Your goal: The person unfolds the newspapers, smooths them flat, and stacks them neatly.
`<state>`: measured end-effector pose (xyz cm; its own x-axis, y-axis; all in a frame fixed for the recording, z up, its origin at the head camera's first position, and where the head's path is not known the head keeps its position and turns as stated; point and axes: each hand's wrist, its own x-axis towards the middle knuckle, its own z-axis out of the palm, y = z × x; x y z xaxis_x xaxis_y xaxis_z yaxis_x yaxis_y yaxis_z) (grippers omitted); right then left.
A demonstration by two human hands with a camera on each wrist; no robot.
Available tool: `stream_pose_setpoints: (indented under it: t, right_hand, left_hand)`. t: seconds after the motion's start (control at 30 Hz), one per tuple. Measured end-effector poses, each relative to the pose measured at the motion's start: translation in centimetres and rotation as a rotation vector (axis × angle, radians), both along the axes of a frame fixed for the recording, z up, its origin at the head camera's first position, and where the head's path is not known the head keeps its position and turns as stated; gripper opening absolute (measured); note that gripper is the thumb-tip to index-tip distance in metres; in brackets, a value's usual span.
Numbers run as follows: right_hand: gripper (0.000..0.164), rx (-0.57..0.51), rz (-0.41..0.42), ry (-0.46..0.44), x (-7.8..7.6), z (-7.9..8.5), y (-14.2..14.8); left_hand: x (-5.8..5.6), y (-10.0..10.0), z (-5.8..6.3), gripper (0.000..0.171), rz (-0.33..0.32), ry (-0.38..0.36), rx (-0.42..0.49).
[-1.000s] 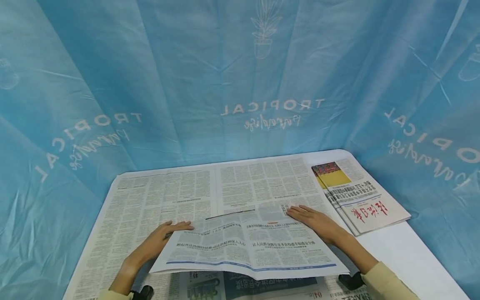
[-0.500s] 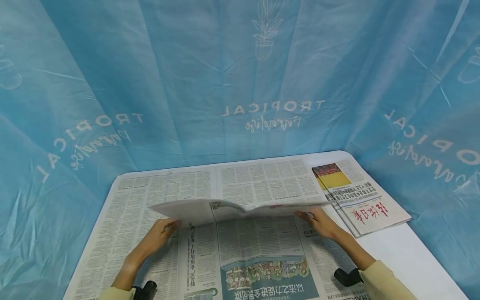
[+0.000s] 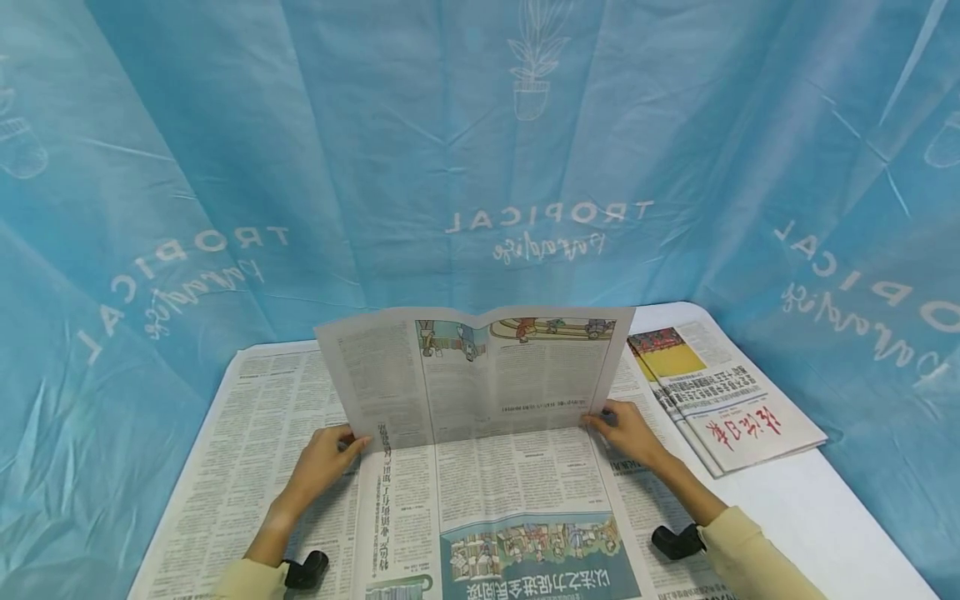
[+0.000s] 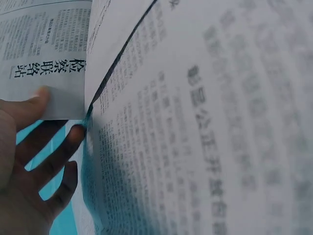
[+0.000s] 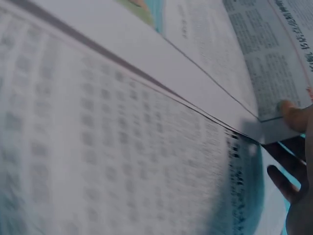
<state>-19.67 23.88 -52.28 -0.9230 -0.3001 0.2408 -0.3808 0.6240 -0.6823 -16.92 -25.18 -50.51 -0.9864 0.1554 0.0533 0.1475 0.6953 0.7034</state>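
Observation:
A newspaper (image 3: pixel 525 475) lies in front of the person, its far half (image 3: pixel 525 375) lifted up from a crosswise fold. Colour drawings run along the raised half's top edge. On the left side, the left hand (image 3: pixel 322 458) pinches the paper's edge near the fold. The right hand (image 3: pixel 626 433) pinches the opposite edge at about the same height. In the left wrist view the left thumb (image 4: pixel 34 107) lies on the printed page, with the other fingers behind it. The right wrist view shows the right thumb (image 5: pixel 293 116) on the page and fingers behind.
Spread newspaper sheets (image 3: pixel 270 417) cover much of the white table (image 3: pixel 795 508) underneath. At the right lie folded newspapers (image 3: pixel 735 408), overlapping, with red lettering. A blue curtain (image 3: pixel 480 167) surrounds the table's back and sides. Black wrist devices (image 3: pixel 678 542) sit at both cuffs.
The newspaper's near flap has swung up and away from the person, uncovering the page with the drawing below. The hands went from resting flat at its far edge to pinching its sides.

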Motion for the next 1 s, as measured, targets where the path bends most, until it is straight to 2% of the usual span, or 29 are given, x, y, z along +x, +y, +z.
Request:
stream_pose_setpoints:
  t: [0.27, 0.53, 1.0]
  right_hand:
    - [0.024, 0.028, -0.063, -0.015, 0.07, -0.24, -0.7]
    - [0.017, 0.058, -0.081, -0.041, 0.09, -0.4, -0.74]
    - [0.01, 0.031, -0.102, -0.031, 0.06, -0.83, -0.92]
  left_hand:
    - [-0.25, 0.39, -0.17, 0.022, 0.035, 0.013, -0.084]
    - [-0.64, 0.6, -0.21, 0.022, 0.038, 0.016, -0.102]
    - [-0.78, 0.86, -0.32, 0.023, 0.062, 0.011, -0.12]
